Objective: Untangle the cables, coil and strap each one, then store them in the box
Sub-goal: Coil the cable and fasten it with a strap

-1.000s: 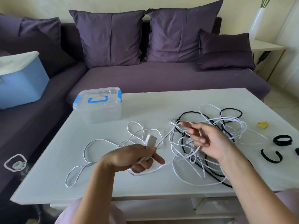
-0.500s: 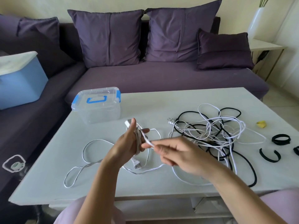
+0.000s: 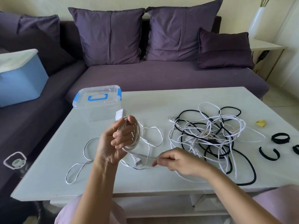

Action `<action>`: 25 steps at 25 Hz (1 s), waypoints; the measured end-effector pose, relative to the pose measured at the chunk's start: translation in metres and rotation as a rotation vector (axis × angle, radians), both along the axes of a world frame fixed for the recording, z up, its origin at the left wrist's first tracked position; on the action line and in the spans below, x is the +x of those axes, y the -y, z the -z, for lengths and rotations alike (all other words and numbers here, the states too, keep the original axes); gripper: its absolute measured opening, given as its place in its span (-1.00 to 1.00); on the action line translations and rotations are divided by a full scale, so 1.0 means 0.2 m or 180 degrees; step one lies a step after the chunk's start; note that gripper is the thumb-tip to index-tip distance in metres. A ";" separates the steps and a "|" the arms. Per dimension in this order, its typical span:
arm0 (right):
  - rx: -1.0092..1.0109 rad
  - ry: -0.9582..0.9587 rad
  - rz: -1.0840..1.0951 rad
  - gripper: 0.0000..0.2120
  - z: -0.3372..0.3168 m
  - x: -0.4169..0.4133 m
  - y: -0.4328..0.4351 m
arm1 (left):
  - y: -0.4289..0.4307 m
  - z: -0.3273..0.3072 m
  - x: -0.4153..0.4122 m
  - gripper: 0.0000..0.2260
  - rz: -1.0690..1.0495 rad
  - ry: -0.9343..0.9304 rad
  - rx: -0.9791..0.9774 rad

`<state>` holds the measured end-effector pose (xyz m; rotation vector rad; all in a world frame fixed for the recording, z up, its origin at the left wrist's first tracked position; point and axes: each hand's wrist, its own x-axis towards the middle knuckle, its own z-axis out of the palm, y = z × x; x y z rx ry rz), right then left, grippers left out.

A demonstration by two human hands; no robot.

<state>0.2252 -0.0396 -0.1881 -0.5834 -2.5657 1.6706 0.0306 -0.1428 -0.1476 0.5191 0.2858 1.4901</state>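
Note:
My left hand [image 3: 119, 140] is raised over the white table [image 3: 161, 97], palm toward me, with loops of a white cable [image 3: 137, 139] wound round its fingers; the cable's white end block [image 3: 119, 114] sticks up above it. The cable's plug [image 3: 136, 160] hangs below the hand. My right hand [image 3: 178, 161] pinches the same white cable low over the table, to the right. A tangle of white and black cables [image 3: 210, 136] lies right of centre. The clear box [image 3: 97, 102] with blue latches stands shut at the back left.
Black straps [image 3: 279, 137] and an open one [image 3: 268, 155] lie at the table's right edge, a yellow scrap [image 3: 260, 123] behind them. The white cable's free length [image 3: 77, 172] trails left. A purple sofa with a blue bin [image 3: 19, 78] is behind.
My left hand has turned palm-up and risen, with more cable wound round it. My right hand has dropped down and right, drawing the white cable out along the table.

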 end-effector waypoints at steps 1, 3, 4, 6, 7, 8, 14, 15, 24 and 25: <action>0.0034 0.0006 0.0146 -0.83 0.00 0.01 -0.04 | 0.01 0.00 0.01 -0.74 0.0204 -0.0140 0.0148; 0.0044 0.0045 0.0502 -0.72 -0.02 0.04 -0.13 | 0.03 0.00 0.02 -0.70 0.0492 -0.0539 0.0392; -0.0042 0.0026 0.0696 -0.67 -0.03 0.06 -0.18 | 0.03 0.00 0.02 -0.69 0.0593 -0.0748 0.0444; -0.0446 -0.0174 0.1118 -0.59 -0.06 0.10 -0.25 | 0.03 0.01 0.02 -0.68 0.0906 -0.1114 0.0475; -0.0749 -0.0355 0.1326 -0.58 -0.08 0.12 -0.28 | 0.02 0.02 0.01 -0.67 0.1086 -0.1317 0.0463; -0.1063 -0.0552 0.1535 -0.59 -0.11 0.14 -0.31 | 0.02 0.03 0.01 -0.66 0.1197 -0.1622 0.0384; -0.2279 -0.1352 0.2217 -0.75 -0.25 0.15 -0.36 | -0.04 0.06 0.05 -0.53 0.0830 -0.3217 -0.0999; -0.2220 -0.1398 0.2148 -0.75 -0.27 0.14 -0.34 | -0.06 0.07 0.06 -0.47 0.0722 -0.3268 -0.1183; -0.0676 -0.1291 0.0753 -0.75 -0.35 0.05 -0.02 | -0.16 0.15 0.14 -0.30 -0.0483 -0.2994 -0.1791; -0.0516 -0.1129 0.0490 -0.76 -0.33 0.04 0.01 | -0.18 0.15 0.13 -0.37 -0.0694 -0.2625 -0.1774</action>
